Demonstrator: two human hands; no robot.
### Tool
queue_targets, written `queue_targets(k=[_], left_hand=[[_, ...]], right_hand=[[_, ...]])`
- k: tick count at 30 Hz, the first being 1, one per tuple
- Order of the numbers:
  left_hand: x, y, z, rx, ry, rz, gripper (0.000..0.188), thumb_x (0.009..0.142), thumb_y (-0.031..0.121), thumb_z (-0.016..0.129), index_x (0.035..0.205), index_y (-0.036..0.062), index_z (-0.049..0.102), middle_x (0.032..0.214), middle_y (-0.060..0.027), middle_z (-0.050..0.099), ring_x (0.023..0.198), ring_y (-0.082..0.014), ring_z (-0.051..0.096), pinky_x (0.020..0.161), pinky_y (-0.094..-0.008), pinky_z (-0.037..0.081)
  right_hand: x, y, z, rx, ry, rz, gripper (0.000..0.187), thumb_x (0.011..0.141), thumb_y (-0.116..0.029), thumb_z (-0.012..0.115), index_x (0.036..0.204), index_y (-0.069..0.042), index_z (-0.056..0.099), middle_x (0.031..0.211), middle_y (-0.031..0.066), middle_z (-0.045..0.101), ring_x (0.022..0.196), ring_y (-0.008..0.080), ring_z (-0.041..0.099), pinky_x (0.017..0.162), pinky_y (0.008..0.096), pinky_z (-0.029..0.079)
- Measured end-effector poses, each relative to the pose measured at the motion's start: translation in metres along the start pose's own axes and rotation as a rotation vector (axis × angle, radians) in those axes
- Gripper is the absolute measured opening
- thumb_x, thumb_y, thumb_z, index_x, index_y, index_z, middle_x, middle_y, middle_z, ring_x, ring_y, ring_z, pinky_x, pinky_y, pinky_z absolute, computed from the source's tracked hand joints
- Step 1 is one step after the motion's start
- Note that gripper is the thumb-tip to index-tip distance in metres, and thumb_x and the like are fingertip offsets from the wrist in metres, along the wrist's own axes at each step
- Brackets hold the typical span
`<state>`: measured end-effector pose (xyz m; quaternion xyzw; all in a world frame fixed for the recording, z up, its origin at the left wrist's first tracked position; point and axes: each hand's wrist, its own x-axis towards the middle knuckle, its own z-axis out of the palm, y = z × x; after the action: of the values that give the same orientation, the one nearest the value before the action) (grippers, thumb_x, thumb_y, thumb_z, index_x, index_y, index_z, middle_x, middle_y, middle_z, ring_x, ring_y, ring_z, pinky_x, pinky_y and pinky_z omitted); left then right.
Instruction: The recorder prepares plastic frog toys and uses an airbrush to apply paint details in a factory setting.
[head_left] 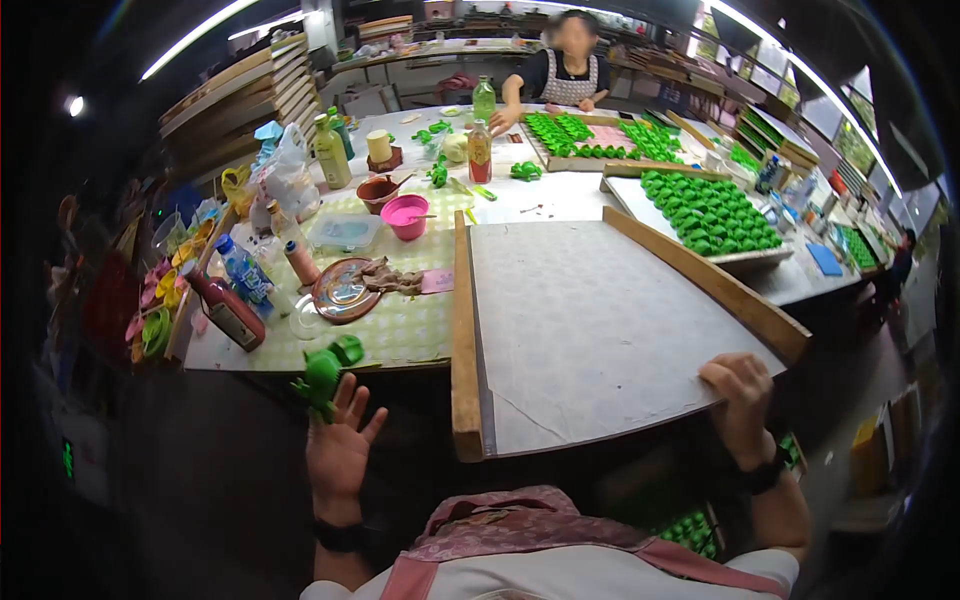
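A green frog-like figurine (322, 378) is at the fingers of my left hand (340, 450), past the near edge of the table. My thumb side seems to grip it, while the other fingers stand apart with the palm turned up. My right hand (740, 395) curls its fingers over the near right corner of a white-topped tray (610, 320) with wooden side rails. The tray bears no figurines and juts over the table's near edge.
Rows of green figurines fill another tray (710, 215) at the right. On the left stand a dark red bottle (228, 308), a blue-labelled bottle (243, 270), a pink bowl (406, 217) and a brown lid (345, 290). Across the table, a person in an apron (570, 80) reaches toward bottles.
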<state>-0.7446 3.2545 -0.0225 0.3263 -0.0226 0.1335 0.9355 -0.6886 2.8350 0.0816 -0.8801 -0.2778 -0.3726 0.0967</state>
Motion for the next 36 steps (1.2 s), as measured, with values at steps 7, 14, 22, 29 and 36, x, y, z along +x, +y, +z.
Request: queue_targets(k=[7,14,22,29,36], left_hand=[[-0.015,-0.004,-0.019,-0.093,-0.039,-0.261,0.031,0.088,0.029,0.036,0.114,0.0162,0.047,0.122,-0.0100,0.042,0.111,-0.0250,0.041,0.088,-0.0514,0.035],[-0.021,-0.020,-0.042,0.049,-0.017,-0.367,0.029,0.087,0.029,0.040,0.110,0.0159,0.051,0.119,-0.0073,0.046,0.114,-0.0229,0.038,0.089,-0.0470,0.030],[0.011,-0.031,-0.022,0.405,0.046,-0.252,0.021,0.086,0.020,0.046,0.099,0.0049,0.053,0.096,-0.0072,0.058,0.089,-0.0163,0.054,0.078,-0.0293,0.042],[0.081,-0.061,0.030,0.450,0.031,-0.628,0.026,0.088,0.027,0.041,0.101,0.0064,0.051,0.092,-0.0091,0.059,0.076,-0.0168,0.058,0.064,-0.0288,0.047],[0.146,-0.120,0.066,0.544,0.012,-0.793,0.023,0.088,0.027,0.041,0.099,0.0097,0.051,0.094,-0.0052,0.059,0.076,-0.0124,0.054,0.062,-0.0262,0.044]], right_hand=[[-0.069,-0.052,0.053,0.036,-0.135,0.057,0.017,0.064,-0.007,0.053,0.079,-0.011,0.062,0.083,0.0058,0.059,0.078,0.0217,0.056,0.067,0.0317,0.044],[-0.116,-0.068,0.112,0.086,-0.269,0.091,0.025,0.066,-0.008,0.052,0.089,-0.014,0.060,0.094,0.0050,0.057,0.089,0.0216,0.053,0.076,0.0337,0.042],[-0.126,-0.059,0.156,0.127,-0.281,0.122,0.034,0.064,-0.001,0.050,0.093,-0.015,0.058,0.099,0.0044,0.055,0.096,0.0214,0.050,0.084,0.0354,0.037],[-0.103,-0.034,0.194,0.162,-0.271,0.148,0.037,0.064,0.000,0.050,0.096,-0.016,0.058,0.103,0.0033,0.054,0.099,0.0197,0.048,0.086,0.0369,0.035],[-0.080,0.000,0.222,0.204,-0.285,0.161,0.038,0.064,0.000,0.050,0.098,-0.017,0.057,0.104,0.0024,0.053,0.100,0.0189,0.047,0.087,0.0374,0.033]])
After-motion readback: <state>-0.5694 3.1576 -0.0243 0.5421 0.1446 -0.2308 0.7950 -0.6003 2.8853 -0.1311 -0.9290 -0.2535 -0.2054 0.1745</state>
